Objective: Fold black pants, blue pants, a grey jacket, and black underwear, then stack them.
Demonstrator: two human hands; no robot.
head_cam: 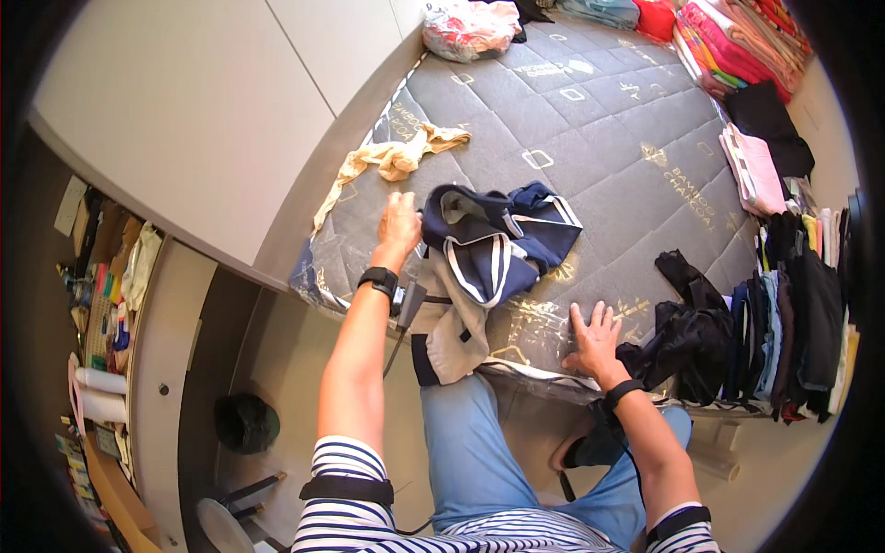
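Note:
My left hand point(400, 220), fingers curled, is at the left edge of a crumpled navy garment with white trim point(477, 242); whether it grips the cloth is hard to tell. Beige-grey cloth with a dark cuff point(453, 345) hangs from that garment over the mattress edge, near my leg. My right hand point(595, 342) rests on the plastic-covered edge of the grey quilted mattress point(608, 200), fingers spread and holding nothing. A crumpled black garment point(691, 332) lies just right of it. Beyond my left hand, a twisted tan garment point(394, 159) lies on the mattress.
Folded dark clothes point(767, 332) stand in a row at the right, with a folded pink cloth point(753, 169) above. Bright folded textiles point(743, 41) and a clear bag of clothes point(470, 31) are at the far side. A black-lined bin point(245, 423) stands on the floor at left.

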